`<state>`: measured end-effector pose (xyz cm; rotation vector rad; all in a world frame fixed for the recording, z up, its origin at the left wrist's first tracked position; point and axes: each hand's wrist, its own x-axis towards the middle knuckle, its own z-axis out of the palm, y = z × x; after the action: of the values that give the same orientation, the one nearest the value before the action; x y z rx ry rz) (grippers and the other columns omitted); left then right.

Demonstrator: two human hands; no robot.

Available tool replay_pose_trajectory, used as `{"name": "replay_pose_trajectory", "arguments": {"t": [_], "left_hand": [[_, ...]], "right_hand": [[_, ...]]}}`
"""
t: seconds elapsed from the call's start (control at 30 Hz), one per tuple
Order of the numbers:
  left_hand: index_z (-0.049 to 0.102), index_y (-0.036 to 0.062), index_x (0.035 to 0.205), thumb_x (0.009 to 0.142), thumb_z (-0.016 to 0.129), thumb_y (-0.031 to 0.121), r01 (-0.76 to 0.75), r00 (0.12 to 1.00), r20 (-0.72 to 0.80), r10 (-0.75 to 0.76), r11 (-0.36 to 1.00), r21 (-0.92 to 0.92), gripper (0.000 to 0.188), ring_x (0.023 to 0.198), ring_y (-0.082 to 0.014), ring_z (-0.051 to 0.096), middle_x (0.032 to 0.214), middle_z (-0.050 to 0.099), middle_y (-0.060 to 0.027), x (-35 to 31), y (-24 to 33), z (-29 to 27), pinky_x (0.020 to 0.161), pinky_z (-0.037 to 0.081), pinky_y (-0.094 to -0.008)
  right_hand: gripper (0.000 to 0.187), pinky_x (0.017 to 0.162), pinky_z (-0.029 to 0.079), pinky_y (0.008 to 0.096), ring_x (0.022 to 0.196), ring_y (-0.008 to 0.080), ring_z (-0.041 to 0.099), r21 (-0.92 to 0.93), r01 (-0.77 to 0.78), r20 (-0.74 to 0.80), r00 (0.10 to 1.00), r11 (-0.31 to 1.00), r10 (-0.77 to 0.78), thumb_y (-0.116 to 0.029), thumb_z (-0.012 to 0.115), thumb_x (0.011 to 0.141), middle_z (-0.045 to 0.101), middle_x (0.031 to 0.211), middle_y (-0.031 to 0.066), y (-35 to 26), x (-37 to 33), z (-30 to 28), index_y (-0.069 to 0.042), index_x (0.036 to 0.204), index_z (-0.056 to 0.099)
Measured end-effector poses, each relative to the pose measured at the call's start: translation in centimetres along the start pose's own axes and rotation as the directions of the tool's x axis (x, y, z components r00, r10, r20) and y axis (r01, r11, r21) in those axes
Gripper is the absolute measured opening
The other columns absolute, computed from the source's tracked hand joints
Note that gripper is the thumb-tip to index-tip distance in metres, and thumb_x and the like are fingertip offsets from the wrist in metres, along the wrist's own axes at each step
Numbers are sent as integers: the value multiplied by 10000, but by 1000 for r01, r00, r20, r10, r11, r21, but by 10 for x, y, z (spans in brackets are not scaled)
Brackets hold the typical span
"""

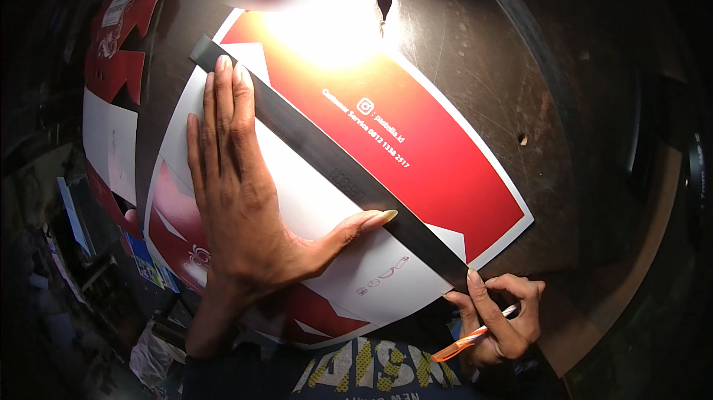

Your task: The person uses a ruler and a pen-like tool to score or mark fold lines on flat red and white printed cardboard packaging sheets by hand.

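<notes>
On one black strip (327, 158), two hands (241, 203) (509, 326)

The printed sheet (460, 184) looks like smooth, glossy paper; the ruler (319, 149) across it is smooth with a dull sheen, perhaps metal or plastic. The dark table (483, 95), far right, is scratched and shiny. The near pen (475, 335) looks like glossy plastic, the shirt (371, 363) matt cloth.

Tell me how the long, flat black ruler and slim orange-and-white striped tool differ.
The ruler is broad and black; the tool slim and striped. The ruler is far longer than the tool. The ruler lies on a red-and-white printed sheet; the tool sits in the right hand. Both are elongated.
</notes>
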<state>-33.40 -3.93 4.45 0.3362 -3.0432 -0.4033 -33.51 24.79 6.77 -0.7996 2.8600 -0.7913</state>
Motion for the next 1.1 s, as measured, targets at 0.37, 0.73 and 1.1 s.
{"name": "replay_pose_trajectory", "arguments": {"t": [0.37,0.73,1.1], "left_hand": [[129,-72,1520,610,803,709,36,997,61,-38,999,24,1375,1483,-461,169,1576,163,-330,-4,1,-7,1200,119,-588],[183,-131,1494,692,628,817,74,997,20,-72,991,-112,1319,1513,-395,129,1585,190,-301,-5,-4,-11,1217,82,-541],[181,-112,1490,717,566,862,99,994,75,-85,972,-212,1302,1493,-440,161,1559,209,-335,-4,-7,-12,1198,96,-593]], "right_hand": [[375,843,413,343,974,241,575,64,-92,-107,989,994,99,-290,653,904,616,1048,170,18,19,-35,34,1090,681],[216,875,582,349,959,216,679,932,-93,100,995,350,-2,-17,711,898,628,1008,185,-43,145,21,35,1025,545],[127,799,573,268,889,150,704,753,-119,191,981,647,-43,97,667,888,730,940,160,-72,197,63,112,1013,663]]}}
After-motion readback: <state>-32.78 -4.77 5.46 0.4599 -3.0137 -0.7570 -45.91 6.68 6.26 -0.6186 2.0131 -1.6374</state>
